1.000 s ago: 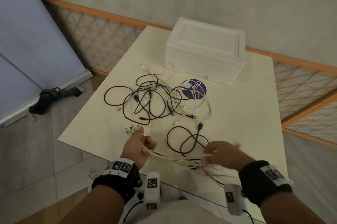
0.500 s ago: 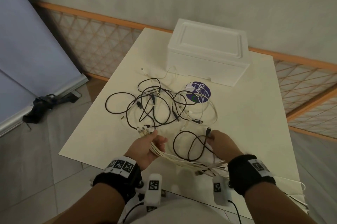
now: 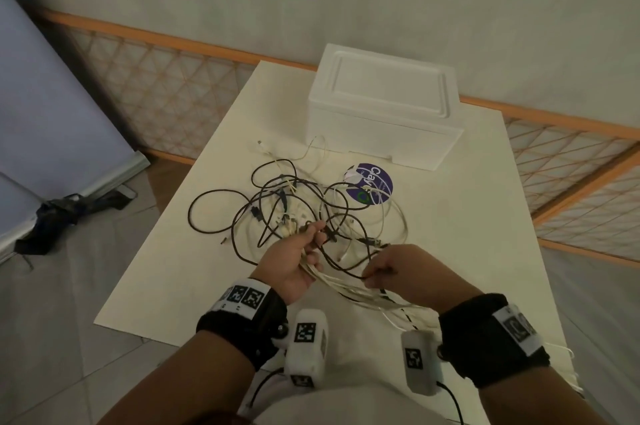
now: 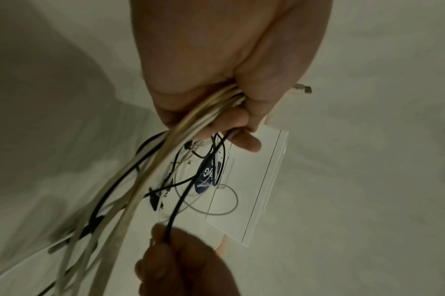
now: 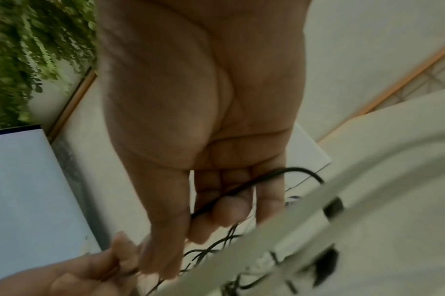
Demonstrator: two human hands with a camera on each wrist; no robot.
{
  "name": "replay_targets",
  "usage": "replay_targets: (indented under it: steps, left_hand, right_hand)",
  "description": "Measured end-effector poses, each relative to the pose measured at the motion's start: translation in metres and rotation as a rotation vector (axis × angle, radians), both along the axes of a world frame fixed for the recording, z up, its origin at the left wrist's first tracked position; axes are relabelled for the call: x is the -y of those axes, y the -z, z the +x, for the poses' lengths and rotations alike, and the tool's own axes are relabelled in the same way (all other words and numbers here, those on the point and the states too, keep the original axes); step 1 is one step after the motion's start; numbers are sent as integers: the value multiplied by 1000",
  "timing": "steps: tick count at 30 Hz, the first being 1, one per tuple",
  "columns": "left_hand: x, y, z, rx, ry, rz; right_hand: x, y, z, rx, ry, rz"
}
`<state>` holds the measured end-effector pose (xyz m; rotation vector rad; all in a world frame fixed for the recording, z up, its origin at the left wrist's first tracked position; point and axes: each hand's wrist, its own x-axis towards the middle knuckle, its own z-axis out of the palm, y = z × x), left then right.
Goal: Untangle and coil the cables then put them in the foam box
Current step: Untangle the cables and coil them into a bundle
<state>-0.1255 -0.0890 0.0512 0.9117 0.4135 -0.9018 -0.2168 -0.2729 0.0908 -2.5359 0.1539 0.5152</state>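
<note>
My left hand (image 3: 304, 251) grips a bundle of white cables (image 3: 349, 289) (image 4: 181, 140), their plug ends sticking out past the fingers; the bundle trails back over the near table edge. My right hand (image 3: 384, 267) pinches a black cable (image 3: 341, 262) (image 5: 287, 174) whose loop runs between both hands. A tangle of black and white cables (image 3: 284, 206) lies on the table beyond the hands. The white foam box (image 3: 381, 109), lid on, stands at the table's far side.
A round purple sticker (image 3: 372, 187) lies on the white table (image 3: 467, 216) before the box. A lattice fence (image 3: 166, 88) runs behind the table. A dark bundle (image 3: 59, 216) sits on the floor at left.
Both hands moved forward over the table toward the tangle. My right hand left the white bundle and took hold of the black cable loop lying near it, lifting it.
</note>
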Motion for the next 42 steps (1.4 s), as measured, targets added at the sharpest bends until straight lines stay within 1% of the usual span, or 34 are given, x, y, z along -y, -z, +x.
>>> replay_targets:
  steps: [3,5,7,10,12,15,17,21,24,27,30,32,34,38,42]
  left_hand:
    - [-2,1,6,27,-32,14]
    - [-2,1,8,48,-63,14]
    - [-2,0,10,93,-65,19]
    - [0,-4,11,158,-37,45]
    - [2,-4,11,172,-28,38]
    - [3,-5,10,205,2,43]
    - [3,-6,8,246,43,66]
    - [4,-11,2,282,159,91]
    - [0,-16,1,271,227,109]
    - [-4,-14,1,256,229,112]
    - [-5,-11,-1,273,244,122]
    - [-4,-10,-2,301,259,137]
    - [-3,-12,-2,319,268,141]
    - [0,-13,-1,323,269,156]
    - [2,-13,-2,344,294,176]
  right_hand:
    - [22,12,-12,63,43,-194]
    - [34,16,-19,28,61,-266]
    - [40,19,-21,0,43,-210]
    - [32,16,-15,9,-6,-173]
    - [24,15,-9,67,12,-104]
    - [9,9,5,201,69,37]
    - [-4,0,17,269,112,77]
    - [-27,-17,38,331,168,187]
    - [-34,-20,45,349,178,174]
    - [-38,-19,47,320,146,121]
    - [-37,-18,51,297,116,123]
    - [-36,-16,53,314,92,135]
    - [-35,-16,52,343,127,182]
    - [-33,-15,49,400,262,259]
    - [-32,-12,47,459,328,297]
